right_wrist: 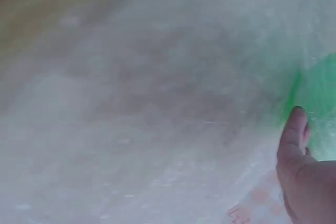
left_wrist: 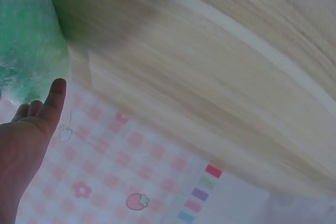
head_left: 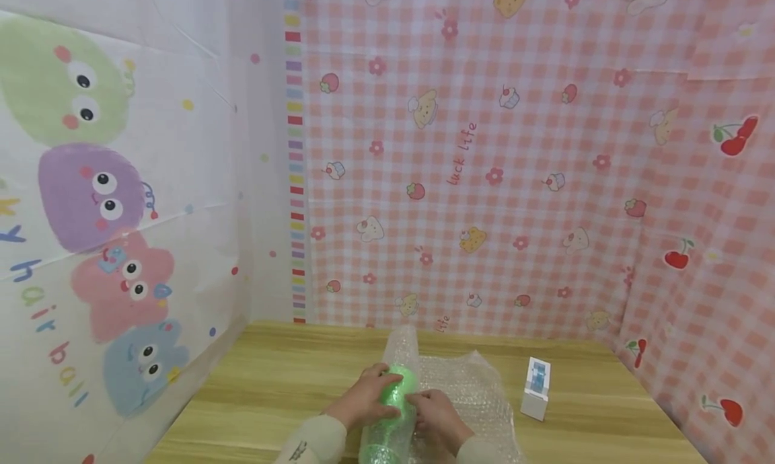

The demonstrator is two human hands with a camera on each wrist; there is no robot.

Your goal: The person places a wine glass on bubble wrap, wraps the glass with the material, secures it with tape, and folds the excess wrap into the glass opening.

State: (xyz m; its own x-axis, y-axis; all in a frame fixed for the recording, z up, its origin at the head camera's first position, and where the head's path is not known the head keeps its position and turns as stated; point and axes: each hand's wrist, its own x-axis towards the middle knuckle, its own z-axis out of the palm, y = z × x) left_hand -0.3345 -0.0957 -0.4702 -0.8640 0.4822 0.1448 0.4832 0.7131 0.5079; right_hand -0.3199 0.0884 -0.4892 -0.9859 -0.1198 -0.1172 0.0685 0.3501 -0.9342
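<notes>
The left hand is holding the green thing. Its thumb and fingers are spreading apart and bending over the left side, so it is only partly closed. The right hand is touching the other side with bent fingers. I cannot tell if it is pinching anything. The green thing is lying right between the two hands, and it is pointing away from the person. Clear bubble wrap is going around it, and the green is shining through. The wrap is sticking out past the far end, and a big loose part is lying flat on the right, by the right hand.

Small dark marks are showing on the left sleeve, too small to read. A white box with blue on it is sitting just past the wrap on the right. The pink cloth at the back is saying "luck life". Letters on the white cloth at the left are spelling "hair ball".

The wrap's far tip is reaching about to the back edge of the table. Lots of wood is showing left of the left hand. Less is showing between the wrap and the box.
</notes>
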